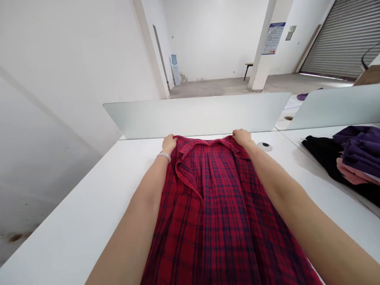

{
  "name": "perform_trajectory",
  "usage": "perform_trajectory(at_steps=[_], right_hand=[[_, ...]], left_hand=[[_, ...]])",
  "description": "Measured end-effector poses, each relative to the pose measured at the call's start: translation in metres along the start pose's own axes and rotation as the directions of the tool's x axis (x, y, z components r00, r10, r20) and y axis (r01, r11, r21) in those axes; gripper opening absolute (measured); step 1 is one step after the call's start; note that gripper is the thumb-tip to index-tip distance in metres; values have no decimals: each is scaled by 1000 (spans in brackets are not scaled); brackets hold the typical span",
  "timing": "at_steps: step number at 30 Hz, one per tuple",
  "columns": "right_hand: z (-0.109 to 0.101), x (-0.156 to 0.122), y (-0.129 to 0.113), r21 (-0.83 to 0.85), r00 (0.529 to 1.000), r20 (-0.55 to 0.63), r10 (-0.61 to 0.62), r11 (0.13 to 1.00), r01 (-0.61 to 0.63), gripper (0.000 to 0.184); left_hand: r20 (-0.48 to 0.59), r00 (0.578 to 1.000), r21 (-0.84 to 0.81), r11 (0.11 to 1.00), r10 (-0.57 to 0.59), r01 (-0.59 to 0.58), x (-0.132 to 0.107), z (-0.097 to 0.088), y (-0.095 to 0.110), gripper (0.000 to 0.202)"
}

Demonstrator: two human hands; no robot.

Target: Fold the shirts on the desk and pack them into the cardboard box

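Observation:
A red and navy plaid shirt (222, 206) is spread over the white table, its collar end at the far side and its body running toward me. The front lies partly open, so the inside of the back shows. My left hand (170, 143) is closed on the shirt's left shoulder, with a pale bracelet on that wrist. At the opposite shoulder, my right hand (242, 136) grips the fabric. Both hands are near the table's far edge. The shirt's lower end runs out of view at the bottom.
A frosted divider (196, 116) stands along the far edge of the white table (97, 202). A round cable grommet (265, 146) sits right of my right hand. Farther right lies a pile of folded purple clothes (360, 152), with black trousers (322, 154) and pink cloth (350, 172).

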State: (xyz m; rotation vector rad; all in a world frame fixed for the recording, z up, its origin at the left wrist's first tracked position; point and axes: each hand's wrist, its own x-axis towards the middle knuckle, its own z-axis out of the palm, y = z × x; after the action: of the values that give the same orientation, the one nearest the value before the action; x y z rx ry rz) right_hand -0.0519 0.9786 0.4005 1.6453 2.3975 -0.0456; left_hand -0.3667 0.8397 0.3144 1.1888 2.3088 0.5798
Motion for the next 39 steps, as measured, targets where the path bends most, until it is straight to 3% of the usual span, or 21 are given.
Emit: perform_trajectory(at_steps=[4, 8, 10, 12, 16, 22, 24, 27, 30, 32, 36, 39], right_hand=[[8, -19, -4, 10, 994, -48, -94, 995, 95, 40], [-3, -51, 1, 7, 967, -21, -255, 967, 255, 38], [-5, -66, 2, -14, 963, 19, -268, 963, 269, 40], [-5, -76, 1, -39, 973, 52, -225, 973, 227, 39], [-8, -78, 0, -59, 988, 74, -133, 989, 138, 27], [-33, -30, 8, -51, 998, -53, -18, 999, 15, 40], [-29, -15, 5, -31, 996, -74, 46, 998, -48, 40], [-5, -7, -2, -7, 995, -46, 86, 996, -86, 39], [19, -12, -4, 15, 997, -7, 76, 997, -75, 38], [23, -18, 1, 30, 998, 0, 60, 998, -60, 39], [-4, -38, 16, 74, 998, -52, -40, 996, 44, 49], [-33, -82, 29, 142, 982, -57, -183, 972, 189, 45]], left_hand=[[-61, 998, 73, 997, 14, -10, -14, 14, -1, 39], [-159, 951, 192, 953, 264, -233, -39, 4, 3, 38], [-132, 906, 228, 902, 401, -367, -55, 0, 8, 34], [-29, 890, 215, 872, 455, -439, -70, -1, 13, 36], [108, 917, 200, 895, 383, -398, -84, 1, 22, 32], [-32, 960, 174, 947, 278, -269, -43, -12, 31, 37], [-52, 968, 152, 960, 246, -235, -29, -7, 33, 36], [-32, 976, 105, 972, 214, -210, -20, 12, 34, 33], [5, 981, 43, 980, 192, -192, -21, 27, 32, 31], [26, 982, 0, 982, 187, -187, -24, 28, 31, 39], [36, 970, -93, 967, 240, -236, -45, 5, 24, 53], [49, 939, -120, 935, 340, -332, -80, -20, 8, 46]])
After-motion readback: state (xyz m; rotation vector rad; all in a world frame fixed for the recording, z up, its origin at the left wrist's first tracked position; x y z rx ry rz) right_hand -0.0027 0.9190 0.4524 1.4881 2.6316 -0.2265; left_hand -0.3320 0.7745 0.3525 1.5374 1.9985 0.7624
